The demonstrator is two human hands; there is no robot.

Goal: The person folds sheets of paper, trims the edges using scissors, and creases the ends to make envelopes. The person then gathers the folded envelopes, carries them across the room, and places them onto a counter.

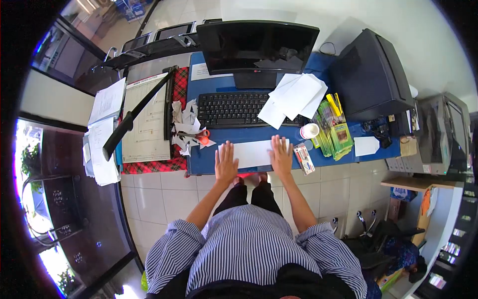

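Note:
A white strip of paper [253, 153] lies flat at the front edge of the blue desk [201, 163]. On its left end rests my left hand [226, 162], palm down with the fingers stretched out. My right hand [281, 157] lies flat on the right end in the same way. Just beyond the paper is a black keyboard [231, 108], partly covered at its right by a pile of white sheets [294, 98]. Red-handled scissors [203, 136] lie among torn paper scraps [185, 117] left of my left hand. A small printed packet [304, 159] is beside my right hand.
A paper cutter [147, 119] with a raised black arm stands at the left, near stacked papers [103, 149]. Behind the keyboard are a monitor [256, 47] and a black computer case [371, 74]. Green booklets [334, 132] and a cup [309, 131] sit at the right.

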